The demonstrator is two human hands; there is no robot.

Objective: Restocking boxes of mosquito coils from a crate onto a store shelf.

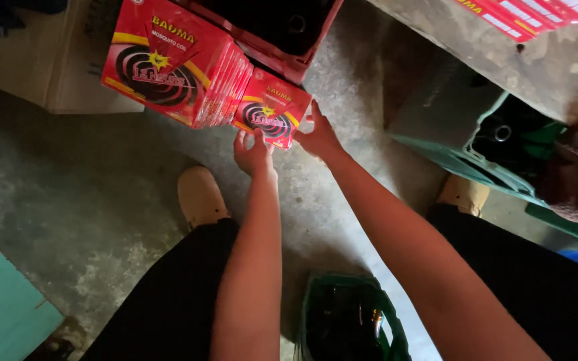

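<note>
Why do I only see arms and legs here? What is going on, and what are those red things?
The camera sits on a person's head and looks down, so you see only their own arms, legs and tan shoes on the grey concrete floor. There is no machine. The left hand and right hand together hold a small flat red cardboard box with a black spiral picture. Beside it, a row of larger red boxes with the same spiral picture leans against a red plastic crate. A green plastic crate lies on the right, and another green crate with dark bottles stands between the legs.
</note>
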